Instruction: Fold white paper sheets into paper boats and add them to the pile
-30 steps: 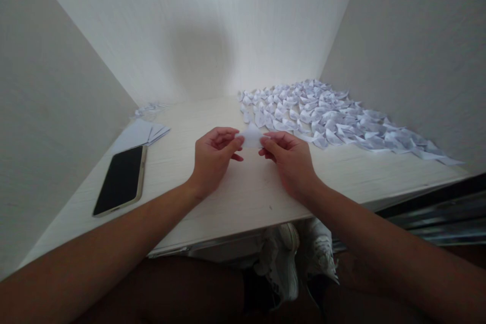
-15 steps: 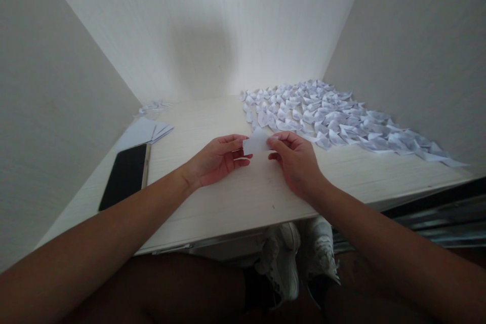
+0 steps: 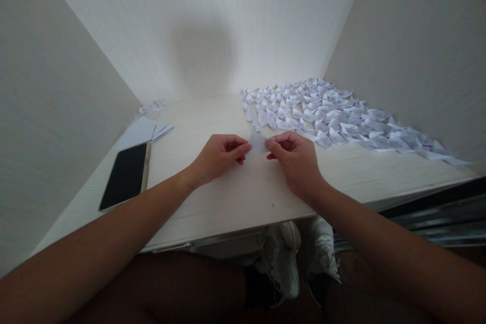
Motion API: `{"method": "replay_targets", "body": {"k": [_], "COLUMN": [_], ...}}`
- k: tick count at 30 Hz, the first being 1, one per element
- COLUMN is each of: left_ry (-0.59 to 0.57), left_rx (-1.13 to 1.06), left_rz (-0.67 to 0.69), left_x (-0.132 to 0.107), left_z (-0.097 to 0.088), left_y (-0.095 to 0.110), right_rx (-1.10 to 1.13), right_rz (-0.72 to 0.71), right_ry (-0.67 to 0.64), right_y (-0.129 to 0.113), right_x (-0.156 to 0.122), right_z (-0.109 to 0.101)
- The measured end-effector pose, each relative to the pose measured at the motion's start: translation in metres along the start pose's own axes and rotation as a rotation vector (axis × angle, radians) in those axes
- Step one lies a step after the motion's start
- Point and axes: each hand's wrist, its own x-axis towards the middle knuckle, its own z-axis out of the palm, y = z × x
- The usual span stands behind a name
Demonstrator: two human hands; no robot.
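A small white piece of folded paper (image 3: 257, 145) is stretched between my two hands, just above the desk. My left hand (image 3: 223, 157) pinches its left corner between thumb and fingers. On the other side, my right hand (image 3: 292, 159) grips the right end with thumb and forefinger. The fingertips hide parts of the paper's edges, so its exact folds cannot be made out. Just beyond the hands begins a large spread of small folded white paper pieces (image 3: 315, 111), shaped like little boats.
On the left lies a dark-screened tablet or phone (image 3: 124, 176), with flat white paper sheets (image 3: 138, 130) behind it. Small paper scraps (image 3: 154, 106) sit in the back left corner. Walls enclose the desk (image 3: 212, 212) on three sides. White shoes (image 3: 283, 258) show below its front edge.
My left fingers have closed from a looser, spread hold into a pinch on the paper's left corner. The paper's visible outline has changed and turned slightly. My right hand has barely moved.
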Motion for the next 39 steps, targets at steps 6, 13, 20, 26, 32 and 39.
{"method": "replay_targets", "body": {"k": [6,13,20,26,32,39], "left_ry": [0.042,-0.003,-0.04,-0.044,0.036,-0.102], "left_rx": [0.196,0.154,0.148,0.127,0.125,0.423], "left_rz": [0.132,0.161,0.16,0.145,0.272,0.553], "left_x": [0.002,0.0,-0.002,-0.005,-0.008,-0.014], "left_z": [-0.004,-0.007,-0.01,-0.007,-0.005,-0.013], "left_y": [0.006,0.007,0.012,0.016,0.013,0.019], "right_rx": [0.105,0.261,0.148,-0.064,-0.016,0.119], "right_rz": [0.03,0.236,0.113,-0.042,0.012,0.112], "right_ry": [-0.103,-0.186,-0.167,-0.158,-0.175,-0.175], "right_y": [-0.005,-0.008,-0.003,-0.002,-0.001,-0.003], "right_x": [0.0,0.005,0.002,0.002,0.005,0.008], "right_z": [-0.002,-0.014,-0.017,-0.018,-0.02,-0.026]}}
